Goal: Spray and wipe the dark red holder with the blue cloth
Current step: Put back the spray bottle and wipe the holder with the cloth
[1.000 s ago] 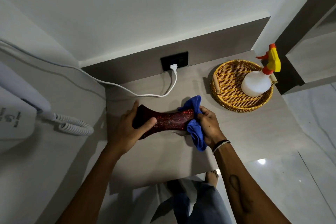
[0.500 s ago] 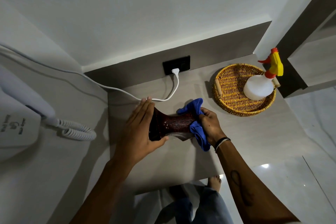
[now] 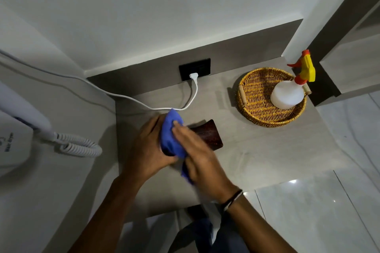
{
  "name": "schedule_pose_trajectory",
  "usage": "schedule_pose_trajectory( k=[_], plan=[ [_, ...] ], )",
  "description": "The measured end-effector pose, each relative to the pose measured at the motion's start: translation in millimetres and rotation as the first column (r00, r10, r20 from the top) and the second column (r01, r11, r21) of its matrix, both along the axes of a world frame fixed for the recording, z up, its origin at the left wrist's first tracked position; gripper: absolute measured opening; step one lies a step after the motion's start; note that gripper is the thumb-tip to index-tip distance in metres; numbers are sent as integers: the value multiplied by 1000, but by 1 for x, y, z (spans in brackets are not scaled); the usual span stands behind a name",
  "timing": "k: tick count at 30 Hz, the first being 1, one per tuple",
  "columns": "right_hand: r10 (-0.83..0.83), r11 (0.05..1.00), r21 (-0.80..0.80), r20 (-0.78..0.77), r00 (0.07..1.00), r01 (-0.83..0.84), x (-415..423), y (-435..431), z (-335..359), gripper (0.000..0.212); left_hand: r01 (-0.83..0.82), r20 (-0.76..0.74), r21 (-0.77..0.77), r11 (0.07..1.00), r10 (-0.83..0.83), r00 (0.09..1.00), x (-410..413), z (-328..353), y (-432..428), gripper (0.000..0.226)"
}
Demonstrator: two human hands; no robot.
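Note:
The dark red holder (image 3: 209, 136) lies over the grey counter, only its flared right end showing. My left hand (image 3: 147, 151) grips its left end from below and behind. My right hand (image 3: 197, 155) presses the blue cloth (image 3: 170, 134) over the holder's left part, fingers spread across the cloth; the hand is motion-blurred. The cloth covers most of the holder and a corner hangs under my right palm. The white spray bottle (image 3: 287, 93) with a yellow and orange trigger stands in the wicker basket at the right.
A round wicker basket (image 3: 255, 107) sits at the counter's back right. A white cable (image 3: 144, 103) runs from a plug in the black wall socket (image 3: 194, 69) across the counter's back. A wall hair dryer with coiled cord (image 3: 76, 146) hangs at the left.
My right hand with the blue cloth has swept from the holder's right end to its left part. The right end is now bare, and my left hand has shifted under the cloth-covered end.

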State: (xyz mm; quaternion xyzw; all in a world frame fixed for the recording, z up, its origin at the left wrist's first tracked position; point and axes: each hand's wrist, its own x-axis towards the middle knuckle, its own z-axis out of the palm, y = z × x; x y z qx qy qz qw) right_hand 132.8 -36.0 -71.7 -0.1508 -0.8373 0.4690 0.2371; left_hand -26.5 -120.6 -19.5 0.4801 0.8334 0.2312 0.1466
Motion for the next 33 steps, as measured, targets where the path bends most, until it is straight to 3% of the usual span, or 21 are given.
schedule_pose_trajectory(
  k=[2,4,5,7,9,12,15,17,20,23,25,27,30,33],
  plan=[
    [66,986,146,118,991,-83,7,-7,-17,75,15,-37,-2,1000,-15,999,-5,-1,-5,79],
    [-47,971,238,307,951,-29,18,9,-35,80,-19,-56,-45,999,17,998,-8,4,-10,99],
    [-103,970,243,414,904,-1,24,19,-41,83,-25,-67,-56,998,21,998,-9,5,-10,107],
    [-165,978,194,486,858,78,31,34,-44,94,-12,-92,-52,999,7,996,-7,3,-9,112],
    [-138,989,108,429,893,101,25,27,-35,91,-5,-89,-59,998,0,996,-5,4,-3,109],
    [-52,999,-6,212,976,54,4,-13,-8,81,3,-35,-51,999,-5,999,-5,6,-2,92],
    [13,1000,-7,29,1000,-12,-5,-28,0,73,12,3,3,1000,-12,1000,-7,5,-5,91],
    [15,997,77,122,992,-24,4,-11,-12,82,38,-34,-21,999,-39,999,-9,5,-6,90],
    [-110,981,188,396,912,36,29,29,-39,92,3,-84,-81,997,-9,996,-9,8,-7,110],
    [-200,977,158,484,852,140,29,43,-42,91,-10,-84,-79,997,3,997,-7,9,-8,115],
    [-163,986,99,431,887,133,11,28,-29,87,-15,-56,-88,996,10,998,-8,10,-4,115],
    [-94,996,20,258,962,92,-10,0,-7,77,-31,-7,-79,996,30,1000,-8,10,-3,109],
    [-41,994,-104,13,999,42,-26,-26,17,68,-108,-8,-95,990,108,994,-4,7,-7,82],
    [40,998,45,45,998,-42,-15,-17,3,68,-82,-2,-81,993,82,997,-6,7,-9,93]
  ],
)
